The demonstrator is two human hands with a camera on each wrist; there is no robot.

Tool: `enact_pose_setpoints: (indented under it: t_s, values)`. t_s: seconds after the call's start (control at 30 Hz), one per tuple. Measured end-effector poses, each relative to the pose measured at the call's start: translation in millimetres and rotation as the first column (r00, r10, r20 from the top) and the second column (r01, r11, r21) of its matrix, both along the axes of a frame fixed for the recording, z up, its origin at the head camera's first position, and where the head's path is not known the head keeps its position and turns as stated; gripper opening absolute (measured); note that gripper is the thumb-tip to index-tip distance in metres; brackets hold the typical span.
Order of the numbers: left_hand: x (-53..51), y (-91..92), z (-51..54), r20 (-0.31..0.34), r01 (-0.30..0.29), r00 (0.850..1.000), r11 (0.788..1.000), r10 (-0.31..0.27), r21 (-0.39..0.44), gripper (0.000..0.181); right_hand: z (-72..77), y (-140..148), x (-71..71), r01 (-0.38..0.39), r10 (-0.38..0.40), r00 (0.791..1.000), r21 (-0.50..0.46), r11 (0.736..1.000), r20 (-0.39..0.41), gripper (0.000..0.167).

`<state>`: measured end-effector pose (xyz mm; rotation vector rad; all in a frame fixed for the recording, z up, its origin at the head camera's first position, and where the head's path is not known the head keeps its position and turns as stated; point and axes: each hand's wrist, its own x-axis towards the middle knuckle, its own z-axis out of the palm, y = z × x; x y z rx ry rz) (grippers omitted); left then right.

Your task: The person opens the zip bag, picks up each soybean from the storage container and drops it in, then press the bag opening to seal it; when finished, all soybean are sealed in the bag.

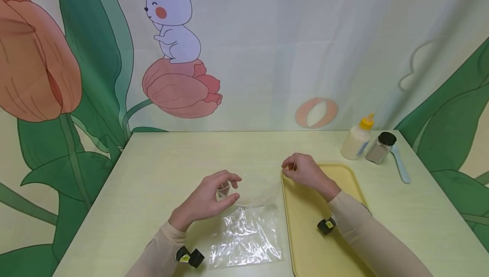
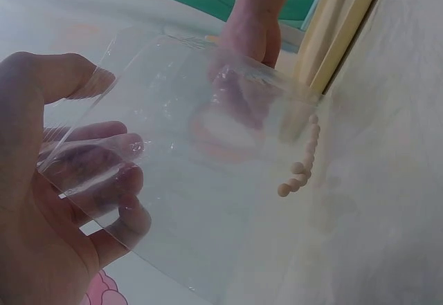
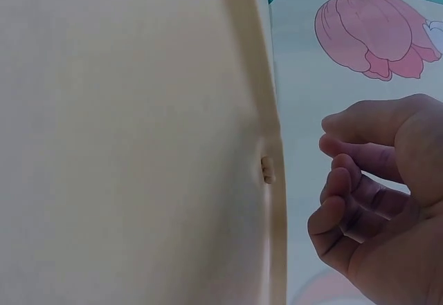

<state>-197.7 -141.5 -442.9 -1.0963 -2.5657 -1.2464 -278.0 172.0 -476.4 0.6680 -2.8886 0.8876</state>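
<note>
My left hand (image 1: 208, 196) grips a clear plastic bag (image 2: 187, 153) near its edge, thumb on the near side and curled fingers seen through the film. Several small pale beads (image 2: 297, 170) lie in a line along the bag's lower edge. Over the far left corner of the yellow tray (image 1: 324, 243) is my right hand (image 1: 305, 173). Its thumb and forefinger tips meet and the other fingers curl; nothing shows between them in the right wrist view. A few beads (image 3: 267, 170) sit against the tray's rim, close to this hand.
Another clear plastic bag (image 1: 248, 239) lies flat on the table, left of the tray. At the back right stand a squeeze bottle (image 1: 355, 143) with a yellow cap and a black-lidded jar (image 1: 380, 149), beside a pale blue spoon-like tool (image 1: 401, 166). A printed curtain (image 1: 259, 56) hangs behind.
</note>
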Motion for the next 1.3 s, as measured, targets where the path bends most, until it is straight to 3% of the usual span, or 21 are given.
enact_pose_setpoints:
  t_s: [0.4, 0.9, 1.3]
  values:
    - [0.6, 0.6, -0.9, 0.009, 0.011, 1.0, 1.0, -0.011, -0.001, 0.033, -9.2, 2, -6.2, -0.01, 0.007, 0.999, 0.086, 0.996, 0.031, 0.004]
    - [0.2, 0.9, -1.3, 0.004, 0.012, 1.0, 1.0, -0.012, -0.009, 0.032, -13.5, 3, -10.7, -0.004, -0.007, 0.997, 0.148, 0.989, 0.076, 0.012]
    - [0.1, 0.8, -0.8, 0.005, 0.016, 1.0, 1.0, -0.016, -0.011, 0.032, -15.0, 4, -8.4, -0.034, 0.024, 0.998, 0.154, 0.987, 0.062, 0.013]
